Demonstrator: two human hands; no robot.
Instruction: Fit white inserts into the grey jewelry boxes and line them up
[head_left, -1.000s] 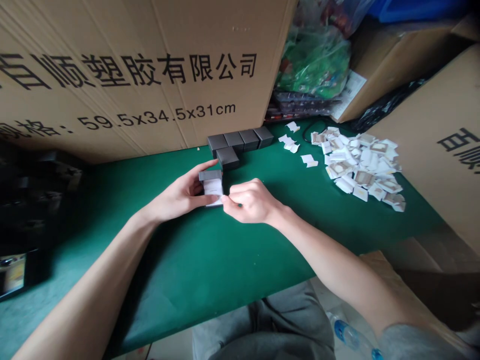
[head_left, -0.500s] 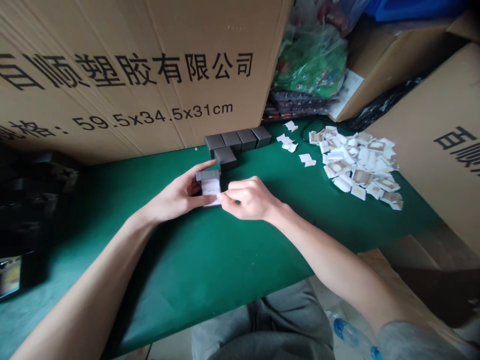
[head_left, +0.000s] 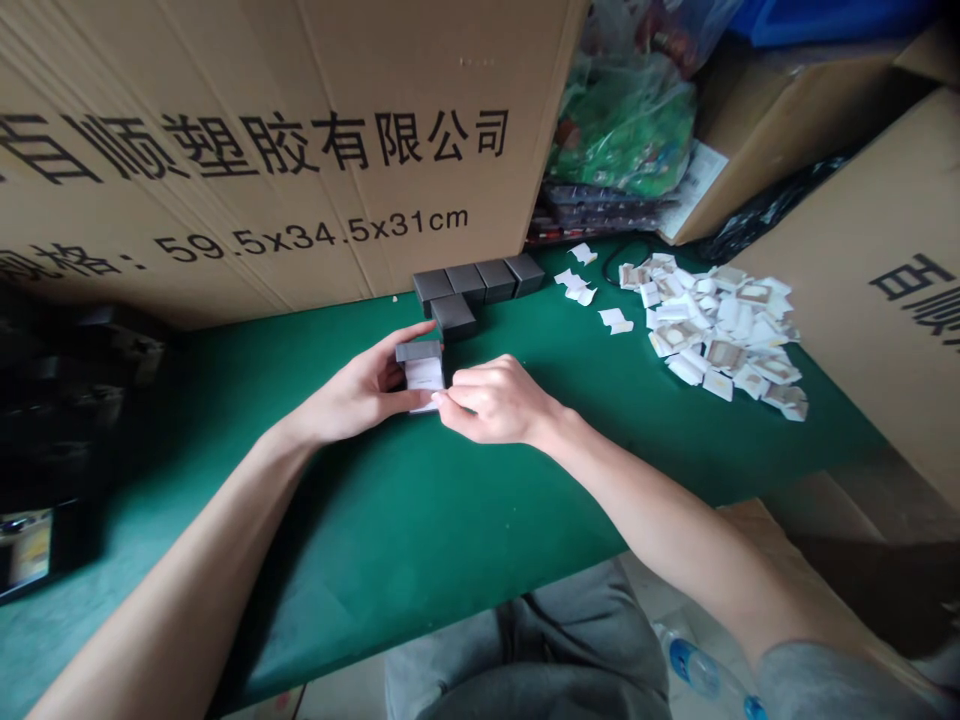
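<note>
A small dark grey box [head_left: 418, 352] with its lid raised and a white lining [head_left: 424, 374] inside stands in the middle of the green table. My left hand [head_left: 367, 388] is wrapped round its left side, thumb along the front and index finger reaching behind the lid. At the front right corner of the box is my right hand [head_left: 491, 400], its thumb and fingertips pinched together. Whatever those fingertips hold, if anything, is too small to make out. Just behind, several closed dark boxes [head_left: 454, 314] sit in a cluster against the carton.
A heap of white padded inserts [head_left: 724, 325] lies to the right, with several white folded pieces [head_left: 615, 321] beside it. A large printed carton [head_left: 300, 150] walls off the back. Dark items [head_left: 67, 420] stand at the left edge. Plastic bags [head_left: 626, 120] are piled behind.
Both hands stay at the open box. The right hand's fingertips have shifted very slightly at its front corner; the view has moved a little.
</note>
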